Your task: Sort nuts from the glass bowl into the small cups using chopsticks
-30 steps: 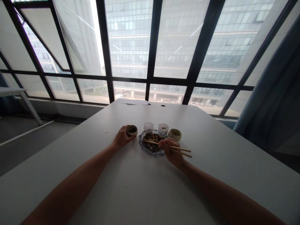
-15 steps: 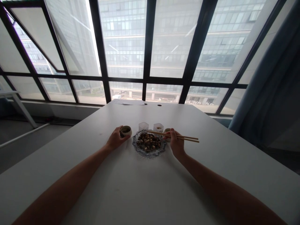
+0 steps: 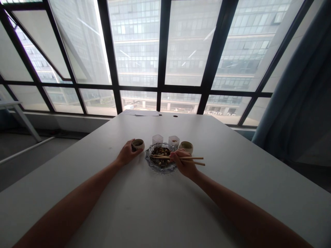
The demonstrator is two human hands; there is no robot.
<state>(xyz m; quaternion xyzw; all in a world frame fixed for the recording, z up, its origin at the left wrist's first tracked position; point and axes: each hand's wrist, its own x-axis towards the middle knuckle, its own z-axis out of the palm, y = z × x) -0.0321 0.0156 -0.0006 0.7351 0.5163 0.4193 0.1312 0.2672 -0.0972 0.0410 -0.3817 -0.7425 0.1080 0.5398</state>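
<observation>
My left hand [image 3: 126, 152] is wrapped round a small round cup [image 3: 138, 144] left of the glass plate. In my right hand [image 3: 184, 163] is a pair of wooden chopsticks [image 3: 191, 158], their tips over the left part of the nuts. A scalloped clear glass plate [image 3: 163, 170] holds the mixed nuts or seeds [image 3: 161, 152]. Behind the plate stand two small clear cups, the left one [image 3: 157, 139] and the right one [image 3: 174, 141], which has a little something inside. A second round cup [image 3: 186, 147] sits just beyond my right hand.
All of this stands on a long white table [image 3: 155, 206]. Papers [image 3: 141, 113] lie at its far end, near two dark round spots. Windows rise behind, a blue curtain [image 3: 284, 89] hangs at the right, and another white table [image 3: 24, 117] is at the far left.
My right hand has moved left and nearer, bringing the chopsticks lower over the plate's left part and uncovering the right round cup. My left hand has stayed on its cup.
</observation>
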